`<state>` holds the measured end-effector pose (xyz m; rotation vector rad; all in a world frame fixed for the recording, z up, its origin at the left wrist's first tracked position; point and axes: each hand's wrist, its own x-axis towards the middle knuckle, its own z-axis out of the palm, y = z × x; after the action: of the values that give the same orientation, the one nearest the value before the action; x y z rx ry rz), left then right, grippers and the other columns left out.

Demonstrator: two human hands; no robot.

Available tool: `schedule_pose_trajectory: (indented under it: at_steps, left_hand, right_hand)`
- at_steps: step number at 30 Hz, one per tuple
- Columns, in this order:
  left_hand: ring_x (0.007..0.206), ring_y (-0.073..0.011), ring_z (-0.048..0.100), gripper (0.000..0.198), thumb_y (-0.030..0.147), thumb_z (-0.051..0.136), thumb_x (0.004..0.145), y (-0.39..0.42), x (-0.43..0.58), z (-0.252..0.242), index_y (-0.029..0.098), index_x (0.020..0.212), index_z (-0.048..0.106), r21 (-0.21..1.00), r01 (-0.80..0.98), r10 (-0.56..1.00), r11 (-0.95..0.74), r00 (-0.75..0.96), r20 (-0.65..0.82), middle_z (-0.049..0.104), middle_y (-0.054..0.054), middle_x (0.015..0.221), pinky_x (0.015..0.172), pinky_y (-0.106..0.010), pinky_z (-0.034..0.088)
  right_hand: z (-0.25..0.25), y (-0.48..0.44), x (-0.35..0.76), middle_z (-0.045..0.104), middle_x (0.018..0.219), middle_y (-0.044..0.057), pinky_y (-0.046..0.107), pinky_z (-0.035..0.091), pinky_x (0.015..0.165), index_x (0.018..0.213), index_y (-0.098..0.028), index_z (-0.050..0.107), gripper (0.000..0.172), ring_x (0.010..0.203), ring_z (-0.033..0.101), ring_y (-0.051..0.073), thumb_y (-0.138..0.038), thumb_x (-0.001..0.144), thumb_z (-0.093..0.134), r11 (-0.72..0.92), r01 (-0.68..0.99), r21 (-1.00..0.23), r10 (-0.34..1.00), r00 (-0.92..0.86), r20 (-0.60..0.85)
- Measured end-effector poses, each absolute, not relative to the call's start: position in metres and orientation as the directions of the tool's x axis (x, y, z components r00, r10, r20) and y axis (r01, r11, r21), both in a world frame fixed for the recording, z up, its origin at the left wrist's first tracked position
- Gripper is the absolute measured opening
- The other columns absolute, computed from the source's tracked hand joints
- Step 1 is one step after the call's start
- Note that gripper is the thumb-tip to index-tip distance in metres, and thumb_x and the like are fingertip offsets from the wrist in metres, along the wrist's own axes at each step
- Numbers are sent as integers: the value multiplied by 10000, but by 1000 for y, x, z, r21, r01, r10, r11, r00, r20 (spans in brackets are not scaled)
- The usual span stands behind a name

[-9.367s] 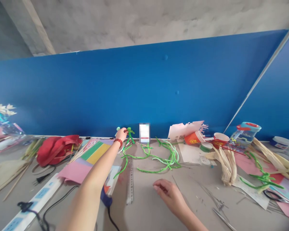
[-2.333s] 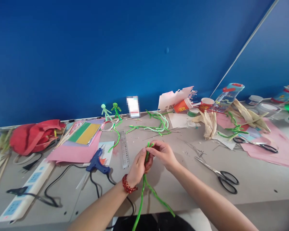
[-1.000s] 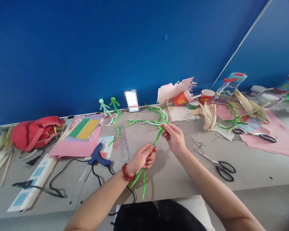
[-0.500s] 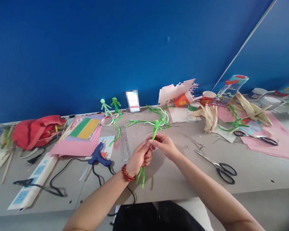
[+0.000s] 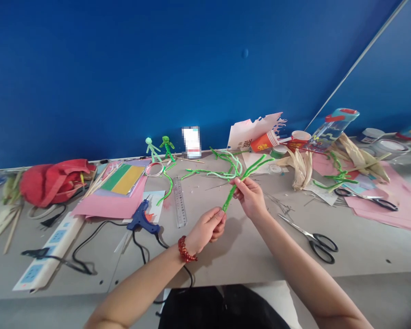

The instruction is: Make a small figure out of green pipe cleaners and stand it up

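Two bare hands work here: the right hand pinches a forked green pipe cleaner just below its fork, and the curled left hand, seemingly empty, sits beside its lower end. A firm pinch there should stop strands slipping.

A long grey desk runs along a blue partition. Near its middle lies a loose tangle of fuzzy green pipe cleaners, with a clear plastic ruler just to the left and a blue hot-glue gun beyond that, its black cord trailing across the desk. Further left are a sheet of pink paper, a crumpled red cloth bag and a white power strip. To the right lie black-handled steel scissors, pale dried corn husks and another sheet of pink paper.
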<state>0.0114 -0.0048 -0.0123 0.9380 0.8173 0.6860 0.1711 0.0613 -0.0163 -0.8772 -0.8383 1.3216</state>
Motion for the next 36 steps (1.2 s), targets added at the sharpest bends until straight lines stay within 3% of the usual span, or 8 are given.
schedule_pose_trajectory:
  at_steps: [8,11,15,17,20,23,28,36]
  left_hand:
    - [475,-68,266,382,523,494,912,-10,13,-18,205,723,399,992,-43,962,122,252,-108,311,83,565,428,-197,190]
    - [434,-64,226,395,563,500,892,-6,13,-17,213,737,404,987,-109,974,115,207,-90,276,101,533,406,-199,161]
    - [401,-61,172,375,564,497,891,-3,14,-19,216,768,431,958,-134,923,252,330,-197,276,109,522,391,-206,118]
    - [428,-71,267,353,536,500,903,-2,14,-20,200,794,502,964,-85,907,251,367,-204,349,87,544,414,-208,222]
    - [761,-144,555,382,499,471,936,2,10,-20,165,876,646,996,-35,929,85,365,-66,609,-33,786,729,-262,442]
    - [966,-199,564,425,490,414,962,7,5,-18,165,960,689,993,-111,943,37,333,2,664,-86,989,908,-319,411]
    - [702,-126,502,218,371,663,846,9,2,-16,173,759,629,969,-207,961,133,268,-74,595,1,749,708,-255,408]
    - [604,-98,518,206,328,716,781,7,4,-15,165,716,608,933,-290,959,215,244,-145,581,21,684,629,-245,449]
  right_hand:
    - [-12,62,177,582,522,-35,205,370,439,696,-178,706,265,432,458,60,-425,704,802,39,-504,-863,999,51,16]
    - [-8,61,177,581,531,-36,204,372,436,677,-180,690,263,429,434,55,-410,689,817,31,-566,-824,999,28,19]
    - [-6,62,174,579,535,-39,197,364,426,647,-181,666,294,425,410,47,-410,637,849,-6,-614,-789,1000,5,-12]
    - [-7,63,173,574,529,-44,193,369,430,649,-181,670,303,423,412,46,-420,628,855,-20,-614,-789,1000,-2,-24]
    - [-9,62,173,550,494,-46,195,377,439,686,-176,696,310,433,437,57,-455,660,831,-54,-563,-825,998,-68,-19]
    - [-11,58,172,548,481,-39,211,388,453,721,-166,711,317,444,466,75,-470,703,798,-135,-468,-873,973,-231,-26]
    - [-16,52,164,568,524,-35,223,400,488,744,-166,712,285,469,484,78,-442,738,782,-139,-376,-916,929,-371,12]
    - [-18,48,158,597,649,-21,238,446,552,906,-183,717,268,558,519,98,-417,780,751,-15,-316,-949,938,-333,96]
